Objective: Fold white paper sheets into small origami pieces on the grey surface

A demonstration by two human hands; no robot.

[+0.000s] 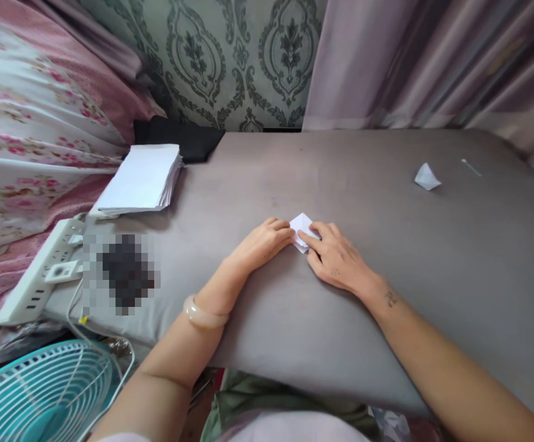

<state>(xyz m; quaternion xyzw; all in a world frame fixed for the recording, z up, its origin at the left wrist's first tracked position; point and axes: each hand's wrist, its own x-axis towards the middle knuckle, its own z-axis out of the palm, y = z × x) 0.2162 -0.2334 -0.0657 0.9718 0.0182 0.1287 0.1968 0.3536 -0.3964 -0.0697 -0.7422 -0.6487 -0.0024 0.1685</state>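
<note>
A small white folded paper [302, 221], roughly diamond-shaped with creases, lies on the grey cloth-covered surface in front of me. My left hand [269, 240] has its fingers pressed together on the paper's left corner. From the other side, my right hand [336, 256] grips the right edge, with one finger laid across the paper's face. Parts of the paper are covered by the fingers of both hands. Farther off to the right stands a separate folded white paper piece [427, 177] with a pointed top.
A stack of white paper sheets [142, 178] sits at the left, by a black flat item [188, 140]. A power strip [41, 270] with plugs and cables lies at the left edge, above a turquoise fan [46, 393]. A thin stick [472, 167] lies far right.
</note>
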